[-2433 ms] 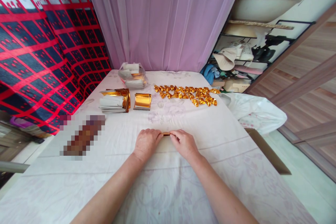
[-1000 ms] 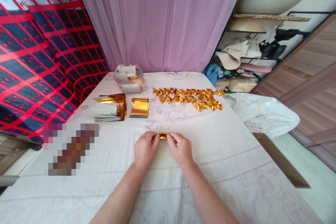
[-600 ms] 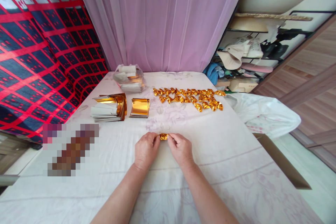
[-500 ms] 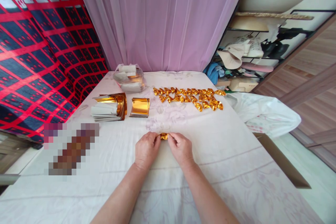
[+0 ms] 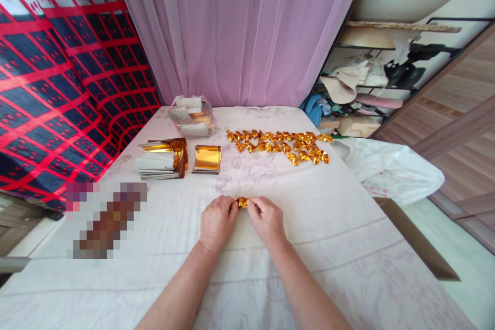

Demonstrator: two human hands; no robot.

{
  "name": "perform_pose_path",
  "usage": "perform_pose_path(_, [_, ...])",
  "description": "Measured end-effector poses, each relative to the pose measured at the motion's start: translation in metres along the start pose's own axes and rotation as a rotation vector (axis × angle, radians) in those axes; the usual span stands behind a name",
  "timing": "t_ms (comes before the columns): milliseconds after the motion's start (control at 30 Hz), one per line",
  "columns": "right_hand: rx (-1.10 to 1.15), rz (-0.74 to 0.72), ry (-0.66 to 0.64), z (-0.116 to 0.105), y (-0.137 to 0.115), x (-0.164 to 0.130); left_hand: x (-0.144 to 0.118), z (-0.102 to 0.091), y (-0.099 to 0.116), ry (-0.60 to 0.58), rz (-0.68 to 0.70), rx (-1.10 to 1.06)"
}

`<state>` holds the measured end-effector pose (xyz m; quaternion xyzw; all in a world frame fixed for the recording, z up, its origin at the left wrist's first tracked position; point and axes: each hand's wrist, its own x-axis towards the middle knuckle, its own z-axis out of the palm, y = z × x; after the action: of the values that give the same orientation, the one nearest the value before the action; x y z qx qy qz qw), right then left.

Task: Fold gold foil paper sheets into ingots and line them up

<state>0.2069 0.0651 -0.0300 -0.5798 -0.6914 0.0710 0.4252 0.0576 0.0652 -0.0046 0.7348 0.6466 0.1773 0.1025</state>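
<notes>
My left hand point(image 5: 217, 220) and right hand point(image 5: 266, 220) pinched the gold foil point(image 5: 242, 202) between closed fingertips on the tabletop point(image 5: 348, 247), near the finished pieces point(image 5: 280, 143). The strip had shrunk to a crumpled nugget, nearly shaped.

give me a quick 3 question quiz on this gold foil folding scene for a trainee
1. True or false: both hands pinch the same small gold foil piece.
2. Multiple choice: the folded gold pieces lie A) in a bag B) in rows on the white cloth C) on the floor.
3. Fill in: the curled gold foil sheet lies just to the right of the ____ of foil sheets.

Key
1. True: the left hand and the right hand each keep a grip on one end of it.
2. B
3. stack
</notes>
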Motion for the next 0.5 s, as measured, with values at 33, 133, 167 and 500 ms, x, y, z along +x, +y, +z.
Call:
perform_pose_path(33, [-0.001,0.002,0.003,0.0,-0.0001,0.0001,-0.0004,0.0003,-0.0001,-0.001,0.006,0.001])
perform_pose_path(133, [0.007,-0.002,-0.013,-0.0003,-0.0003,0.0001,-0.0006,0.0013,-0.0008,0.006,0.004,-0.001])
perform_pose_path(167, [0.011,-0.007,-0.024,-0.0005,-0.0003,0.0,-0.0005,0.0016,-0.0012,0.011,-0.001,-0.004])
perform_pose_path(500, [-0.049,-0.023,-0.044,0.0004,-0.0002,0.0011,0.0003,0.0027,-0.0046,0.058,-0.002,-0.13])
